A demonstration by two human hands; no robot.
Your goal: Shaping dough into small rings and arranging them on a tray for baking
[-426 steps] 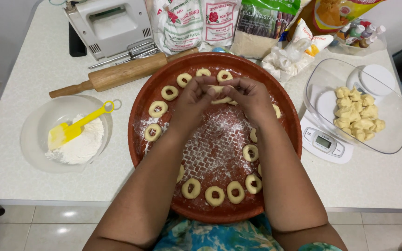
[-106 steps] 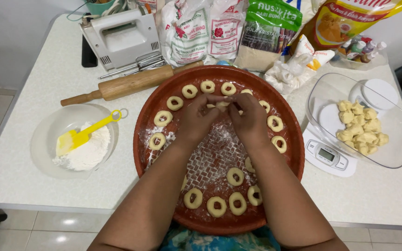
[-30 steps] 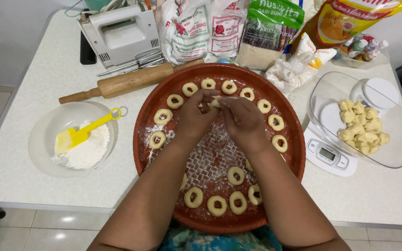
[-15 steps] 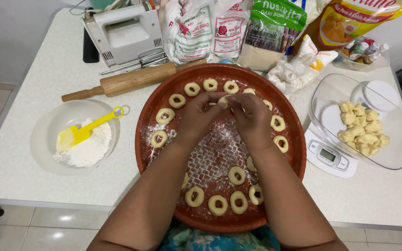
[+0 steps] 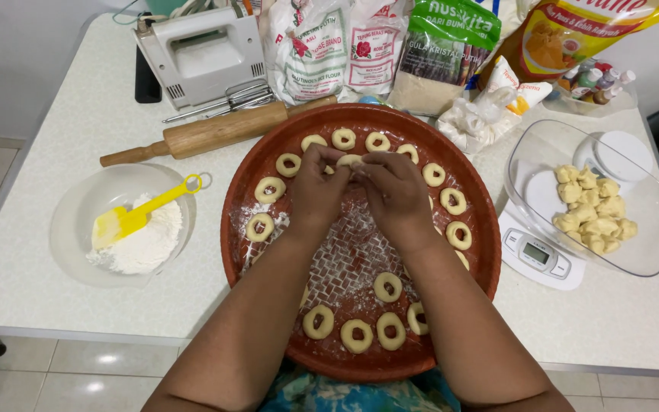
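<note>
**Both hands pinched one piece of dough over the round tray**

The left hand (image 5: 316,191) and right hand (image 5: 392,194) met fingertip to fingertip, closed together on a small dough piece (image 5: 349,161) near the far rim of the red tray (image 5: 238,252). Finished dough rings (image 5: 357,334) lined the rim, which left the floured centre free for working. The fingers hid most of the piece, so its shape could not be told. The forearms covered some rings.
</note>
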